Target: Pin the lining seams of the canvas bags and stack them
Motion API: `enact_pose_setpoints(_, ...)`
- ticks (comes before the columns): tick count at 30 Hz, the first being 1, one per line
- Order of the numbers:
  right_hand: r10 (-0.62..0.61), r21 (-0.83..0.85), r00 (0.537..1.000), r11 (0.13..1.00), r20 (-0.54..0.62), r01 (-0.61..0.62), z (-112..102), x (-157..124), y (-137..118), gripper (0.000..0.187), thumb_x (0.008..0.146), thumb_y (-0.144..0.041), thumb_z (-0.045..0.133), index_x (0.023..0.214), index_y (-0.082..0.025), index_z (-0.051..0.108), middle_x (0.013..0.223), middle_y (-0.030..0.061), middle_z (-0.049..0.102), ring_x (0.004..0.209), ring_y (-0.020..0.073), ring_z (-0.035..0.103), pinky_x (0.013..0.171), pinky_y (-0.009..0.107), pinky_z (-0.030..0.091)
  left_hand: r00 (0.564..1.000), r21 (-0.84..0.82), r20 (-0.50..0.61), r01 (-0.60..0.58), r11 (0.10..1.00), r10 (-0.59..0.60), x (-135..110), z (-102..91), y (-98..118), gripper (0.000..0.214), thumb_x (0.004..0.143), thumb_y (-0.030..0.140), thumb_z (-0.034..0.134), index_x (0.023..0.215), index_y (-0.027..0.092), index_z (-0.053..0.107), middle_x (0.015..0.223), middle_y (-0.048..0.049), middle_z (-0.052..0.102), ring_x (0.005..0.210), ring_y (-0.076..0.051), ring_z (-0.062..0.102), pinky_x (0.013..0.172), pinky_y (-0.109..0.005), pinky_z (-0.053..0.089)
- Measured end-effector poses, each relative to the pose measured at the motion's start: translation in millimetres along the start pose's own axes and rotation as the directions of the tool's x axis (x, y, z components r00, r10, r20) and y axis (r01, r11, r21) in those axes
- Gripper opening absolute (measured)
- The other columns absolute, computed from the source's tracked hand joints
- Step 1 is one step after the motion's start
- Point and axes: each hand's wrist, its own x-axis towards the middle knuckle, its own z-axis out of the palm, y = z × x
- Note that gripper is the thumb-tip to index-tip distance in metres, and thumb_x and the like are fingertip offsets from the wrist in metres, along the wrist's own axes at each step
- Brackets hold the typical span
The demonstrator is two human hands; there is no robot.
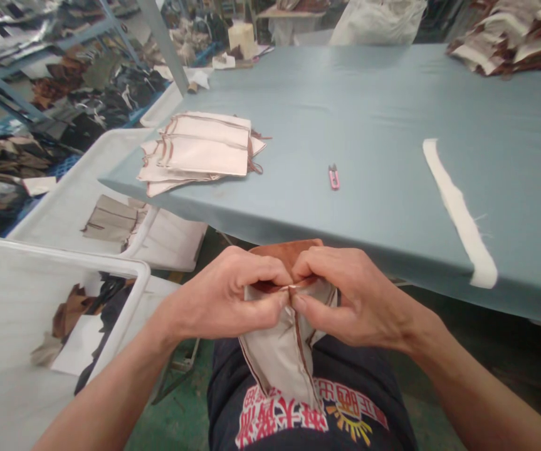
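Close to my body, in front of the table edge, I hold a cream fabric piece with brown seams (274, 351). It looks like a sewn pouch; rust-brown material (289, 252) shows behind my fingers at its top. My left hand (246, 291) pinches the upper edge between thumb and fingers. Opposite it, my right hand (340, 291) pinches the same edge, the two thumbs nearly meeting at the middle seam. The lower part hangs down over my dark clothing. What lies inside the piece is hidden.
On the blue-grey table (298, 213) lie a stack of similar cream pieces (209, 147), pink thread snips (333, 178) and a white fabric strip (458, 210). A brown and cream pile (509, 37) sits at the far right. White bins (143, 269) stand at left.
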Motion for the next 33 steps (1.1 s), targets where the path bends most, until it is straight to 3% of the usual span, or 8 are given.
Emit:
enact_pose_setpoints(3, 0.013, -0.010, 1.000, 1.000, 0.023, -0.013, -1, 2, -5, 0.005, 0.084, -0.016, 0.058, 0.080, -0.019, 0.059, 0.071, -0.0020, 0.065, 0.062, 0.0117, 0.053, 0.061, 0.025, 0.037, 0.999, 0.091, -0.041, -0.029, 0.995, 0.033, -5, -1.6, 4, 0.013, 0.079, 0.003, 0.060, 0.077, 0.013, 0.068, 0.063, 0.0055, 0.061, 0.055, -0.005, 0.050, 0.056, -0.017, 0.037)
enact_pose_setpoints(10, 0.072, -0.096, 0.994, 0.993, 0.085, -0.064, 4, 8, -6, 0.009, 0.087, -0.018, 0.057, 0.078, -0.018, 0.059, 0.072, 0.0001, 0.068, 0.062, 0.0126, 0.056, 0.061, 0.025, 0.035, 0.997, 0.189, -0.072, 0.029, 0.982, -0.016, -12, -3.8, 3, 0.012, 0.083, 0.004, 0.061, 0.081, 0.012, 0.069, 0.066, 0.0049, 0.063, 0.057, -0.005, 0.053, 0.056, -0.018, 0.036)
enact_pose_setpoints(16, 0.130, -0.130, 0.987, 0.985, 0.097, -0.116, 12, 12, -10, 0.012, 0.085, -0.017, 0.052, 0.073, -0.019, 0.054, 0.071, 0.0008, 0.066, 0.061, 0.0130, 0.053, 0.060, 0.027, 0.032, 0.996, 0.315, -0.084, -0.011, 0.949, 0.039, -12, -2.4, 5, 0.015, 0.080, 0.003, 0.054, 0.073, 0.016, 0.057, 0.065, 0.0052, 0.056, 0.056, -0.008, 0.048, 0.054, -0.022, 0.032)
enact_pose_setpoints(19, 0.175, -0.120, 0.979, 0.980, 0.106, -0.162, 17, 13, -10, 0.011, 0.085, -0.017, 0.051, 0.076, -0.019, 0.057, 0.074, 0.0011, 0.067, 0.063, 0.0134, 0.055, 0.062, 0.027, 0.033, 0.988, 0.481, -0.111, -0.038, 0.876, 0.104, -13, 3.7, 1, 0.017, 0.082, 0.006, 0.051, 0.070, 0.019, 0.053, 0.065, 0.0045, 0.054, 0.056, -0.010, 0.047, 0.053, -0.025, 0.029)
enact_pose_setpoints(24, 0.265, -0.198, 0.951, 0.952, 0.162, -0.232, 19, 17, -8, 0.008, 0.082, -0.017, 0.051, 0.075, -0.020, 0.052, 0.074, 0.0024, 0.067, 0.064, 0.0143, 0.054, 0.062, 0.028, 0.030, 0.961, 0.736, -0.106, -0.097, 0.670, 0.255, -19, 20.7, -14, 0.027, 0.096, 0.011, 0.047, 0.071, 0.020, 0.054, 0.067, 0.0016, 0.054, 0.057, -0.014, 0.047, 0.051, -0.029, 0.029)
enact_pose_setpoints(29, 0.285, -0.310, 0.944, 0.924, 0.167, -0.225, 18, 21, -8, 0.009, 0.083, -0.018, 0.050, 0.074, -0.020, 0.050, 0.072, 0.0042, 0.065, 0.063, 0.0154, 0.048, 0.061, 0.031, 0.025, 0.938, 0.692, -0.145, -0.132, 0.710, 0.315, -23, 24.3, -24, 0.028, 0.101, 0.010, 0.046, 0.076, 0.019, 0.054, 0.070, 0.0009, 0.058, 0.064, -0.013, 0.052, 0.057, -0.026, 0.040)
enact_pose_setpoints(33, 0.232, -0.111, 0.967, 0.969, 0.108, -0.220, 20, 18, -6, 0.010, 0.079, -0.018, 0.051, 0.070, -0.020, 0.048, 0.064, -0.0007, 0.056, 0.060, 0.0128, 0.043, 0.060, 0.029, 0.026, 0.946, 0.660, -0.089, -0.179, 0.730, 0.312, -27, 17.5, -25, 0.021, 0.104, 0.012, 0.046, 0.085, 0.018, 0.056, 0.076, 0.0004, 0.062, 0.067, -0.012, 0.056, 0.060, -0.025, 0.044)
